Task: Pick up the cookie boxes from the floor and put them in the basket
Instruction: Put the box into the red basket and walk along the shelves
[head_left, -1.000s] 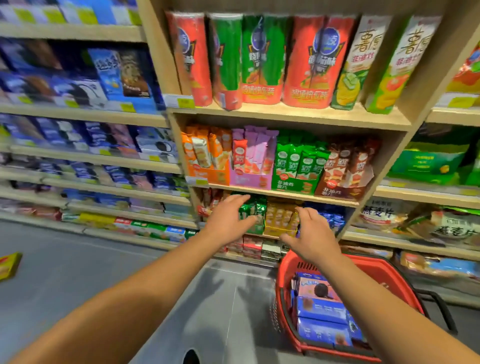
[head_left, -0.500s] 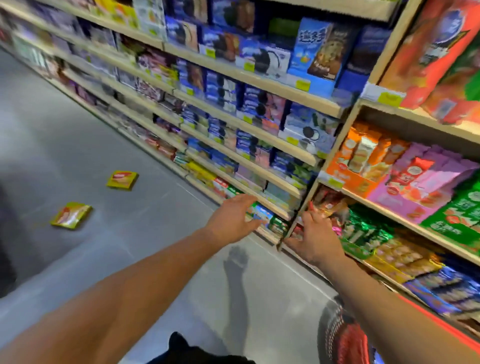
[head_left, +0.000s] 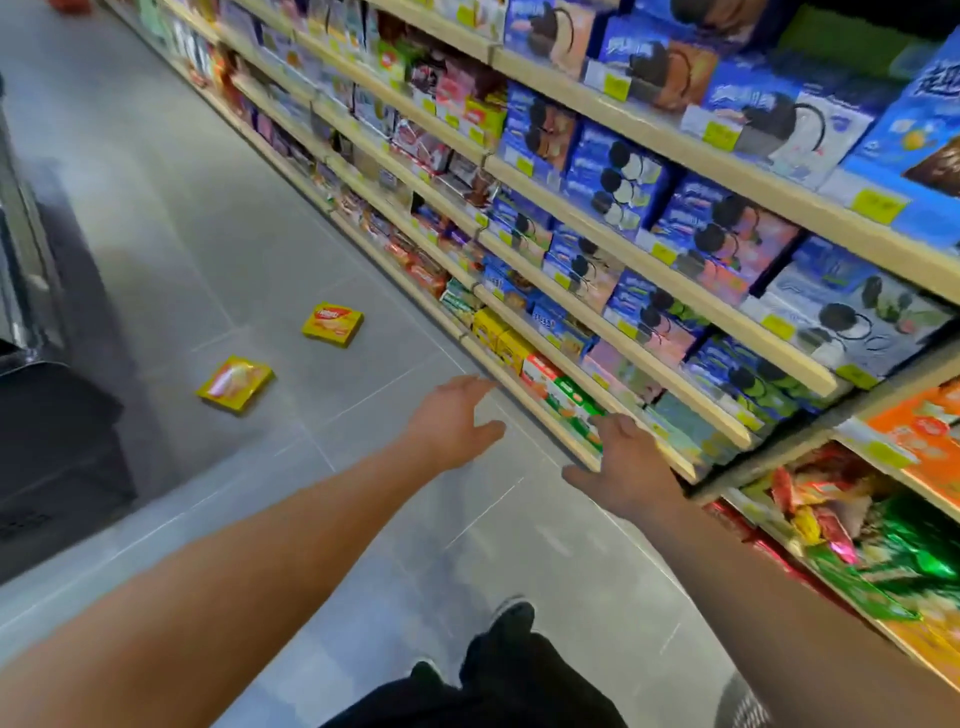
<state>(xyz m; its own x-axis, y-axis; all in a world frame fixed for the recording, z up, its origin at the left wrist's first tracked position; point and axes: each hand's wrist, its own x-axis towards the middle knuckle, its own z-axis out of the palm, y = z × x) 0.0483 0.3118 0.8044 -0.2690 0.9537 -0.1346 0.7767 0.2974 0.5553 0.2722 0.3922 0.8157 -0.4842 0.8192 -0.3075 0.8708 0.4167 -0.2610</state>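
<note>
Since the frame half a second earlier, the view has been swung further left along the aisle, so that the two yellow boxes are now seen nearer the middle of the picture and a foot has come into view at the bottom; the red basket seen a second ago is no longer shown.

A grey tiled floor (head_left: 218, 218) is seen filling the left and centre. Long wooden shelves (head_left: 649, 270) are seen running diagonally down the right side, stocked mostly with blue cookie packets, with green and orange snack bags at the lower right. A dark cabinet (head_left: 52, 441) is seen at the left edge.

Two bare forearms are stretched forward from the bottom. The left hand (head_left: 452, 415) is held open above the floor, fingers spread, with nothing grasped. The right hand (head_left: 618, 467) is likewise held open and empty, close in front of the lowest shelf edge.

A black shoe (head_left: 511, 621) is seen between the arms.

Two yellow cookie boxes are lying flat on the floor, well ahead of the hands: the nearer box (head_left: 235, 383), and the farther box (head_left: 333, 324) just beyond it, apart from each other.
</note>
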